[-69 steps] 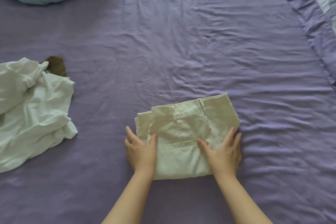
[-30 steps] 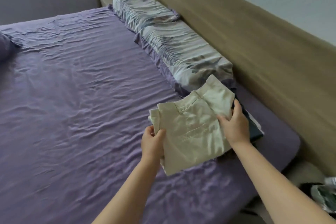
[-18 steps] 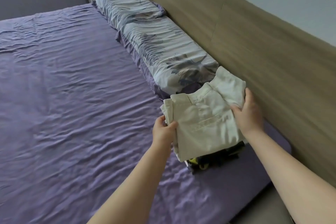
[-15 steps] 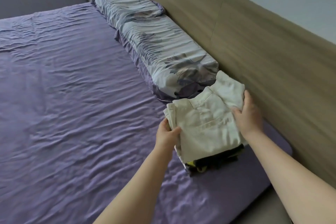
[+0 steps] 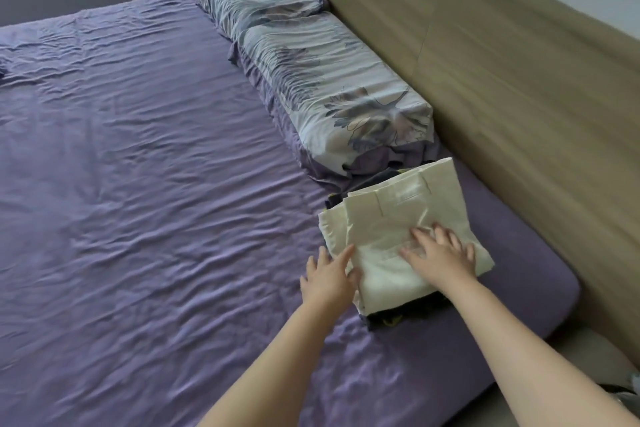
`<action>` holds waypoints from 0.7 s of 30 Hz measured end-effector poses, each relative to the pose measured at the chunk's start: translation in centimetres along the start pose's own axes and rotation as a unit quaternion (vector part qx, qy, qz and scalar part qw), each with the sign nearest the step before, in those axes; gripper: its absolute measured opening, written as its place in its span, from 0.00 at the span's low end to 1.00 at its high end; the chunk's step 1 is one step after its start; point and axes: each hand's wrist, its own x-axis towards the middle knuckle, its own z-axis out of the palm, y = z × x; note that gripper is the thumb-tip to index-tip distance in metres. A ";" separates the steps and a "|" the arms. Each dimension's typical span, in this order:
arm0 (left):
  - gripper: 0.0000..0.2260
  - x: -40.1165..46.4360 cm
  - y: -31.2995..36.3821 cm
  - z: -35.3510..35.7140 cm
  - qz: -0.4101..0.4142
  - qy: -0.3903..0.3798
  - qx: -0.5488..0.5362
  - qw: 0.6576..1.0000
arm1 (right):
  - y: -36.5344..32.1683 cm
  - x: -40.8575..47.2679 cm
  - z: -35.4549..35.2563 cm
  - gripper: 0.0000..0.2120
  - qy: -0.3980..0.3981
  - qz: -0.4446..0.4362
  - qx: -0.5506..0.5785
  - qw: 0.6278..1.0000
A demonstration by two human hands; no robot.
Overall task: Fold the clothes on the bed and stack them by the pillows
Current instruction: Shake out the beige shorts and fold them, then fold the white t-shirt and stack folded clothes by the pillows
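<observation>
Cream folded trousers [image 5: 398,236] are lying atop a dark stack, under the flat, spread right hand [image 5: 440,255]; the left hand [image 5: 327,279], fingers apart, is touching their edge. Uneven pressing could topple them.

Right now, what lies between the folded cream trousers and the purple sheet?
Head view: dark folded clothes, with a bit of yellow showing, lie stacked between the folded cream trousers and the purple sheet. Their edges peek out at the near and far ends.
</observation>
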 end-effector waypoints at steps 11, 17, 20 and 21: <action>0.18 -9.1 -4.7 -3.1 -0.001 0.105 -0.092 0.990 | -7.7 -9.3 0.7 0.20 0.044 -0.129 -0.015 0.991; 0.15 -17.5 -11.9 -5.7 -0.021 0.132 0.071 0.988 | -14.1 -18.0 2.4 0.21 0.024 -0.226 -0.057 0.972; 0.15 -22.5 -16.8 -6.8 -0.060 0.137 0.060 0.987 | -18.2 -22.8 3.6 0.20 0.006 -0.261 -0.088 0.961; 0.16 -24.4 -18.6 -7.2 -0.074 0.143 0.055 0.985 | -19.5 -24.5 4.1 0.19 0.001 -0.274 -0.096 0.957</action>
